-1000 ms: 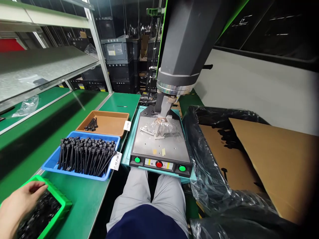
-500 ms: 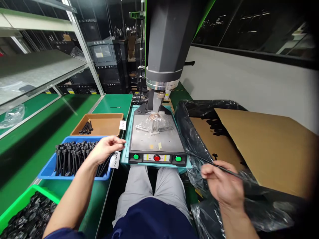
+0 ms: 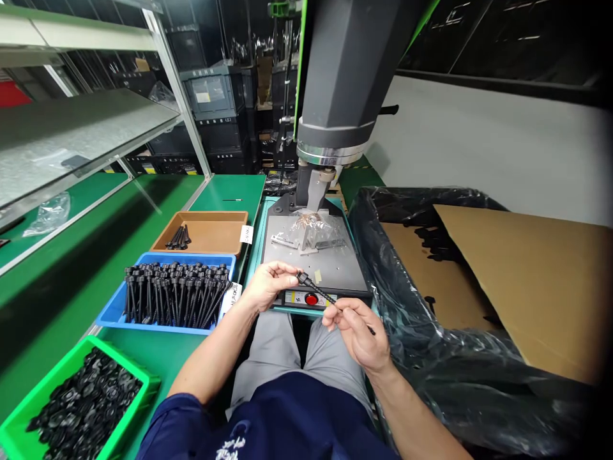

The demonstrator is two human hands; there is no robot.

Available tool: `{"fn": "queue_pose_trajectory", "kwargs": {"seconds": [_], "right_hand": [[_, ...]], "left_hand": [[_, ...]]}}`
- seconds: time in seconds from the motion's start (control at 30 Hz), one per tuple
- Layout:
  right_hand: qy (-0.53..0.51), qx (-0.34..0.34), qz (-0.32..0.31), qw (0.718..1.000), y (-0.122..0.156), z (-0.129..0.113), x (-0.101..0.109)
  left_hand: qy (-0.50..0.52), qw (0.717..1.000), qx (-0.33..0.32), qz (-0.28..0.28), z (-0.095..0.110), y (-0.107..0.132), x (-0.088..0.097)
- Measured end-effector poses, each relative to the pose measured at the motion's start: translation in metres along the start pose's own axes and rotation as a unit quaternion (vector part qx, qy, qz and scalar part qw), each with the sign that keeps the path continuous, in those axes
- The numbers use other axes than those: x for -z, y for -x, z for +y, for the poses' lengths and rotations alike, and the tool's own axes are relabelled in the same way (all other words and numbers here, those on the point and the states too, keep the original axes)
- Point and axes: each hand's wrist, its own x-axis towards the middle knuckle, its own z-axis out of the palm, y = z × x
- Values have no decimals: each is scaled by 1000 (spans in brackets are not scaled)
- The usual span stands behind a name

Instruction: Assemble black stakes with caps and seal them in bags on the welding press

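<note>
A thin black ribbed rod with a thicker knob-like head (image 3: pixel 318 290) is held slanting between my two hands, over the front edge of the machine's base. My left hand (image 3: pixel 271 287) pinches it by the head end. Lower on the shaft, my right hand (image 3: pixel 361 332) is closed around it, and the tail end shows beyond the fingers. Just behind the rod lies the machine's metal plate (image 3: pixel 282 265), with a fixture wrapped in clear plastic (image 3: pixel 311 233) under the grey press head (image 3: pixel 330 96).
On my left stand a blue tray (image 3: pixel 158 327) of similar black rods, a brown tray (image 3: pixel 215 233) with several more, and a green bin (image 3: pixel 148 383) of small black round parts. To the right is a plastic-lined box with cardboard (image 3: pixel 517 268). A red button (image 3: pixel 311 299) faces me.
My right hand has brought the black rod leftward from beside the lined box to in front of the machine. My left hand has moved right from the blue tray and taken the rod's head.
</note>
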Motion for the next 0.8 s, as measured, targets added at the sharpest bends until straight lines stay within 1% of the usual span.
{"fn": "queue_pose_trajectory", "kwargs": {"seconds": [0.17, 0.3, 0.4, 0.5, 0.57, 0.7, 0.8], "right_hand": [[-4, -9, -17, 1000, -2, 1, 5], [-39, -44, -28, 998, -6, 2, 8], [-69, -77, -3, 995, -8, 2, 5], [-95, -97, 26, 990, -7, 5, 3], [-90, -92, 28, 991, -6, 7, 5], [-29, -61, 3, 998, -5, 8, 15], [-59, -85, 12, 995, -7, 6, 17]], "left_hand": [[-8, 1000, 8, -4, 1, -1, 1], [-6, 1000, 4, -15, -2, -4, 3], [-3, 1000, -7, -19, -6, -7, 2], [8, 1000, -11, -11, -10, -9, 1], [11, 1000, -8, -6, -12, -10, 1], [-1, 1000, 7, -4, -13, -10, 2], [-3, 1000, 5, -12, -13, -10, 1]]}}
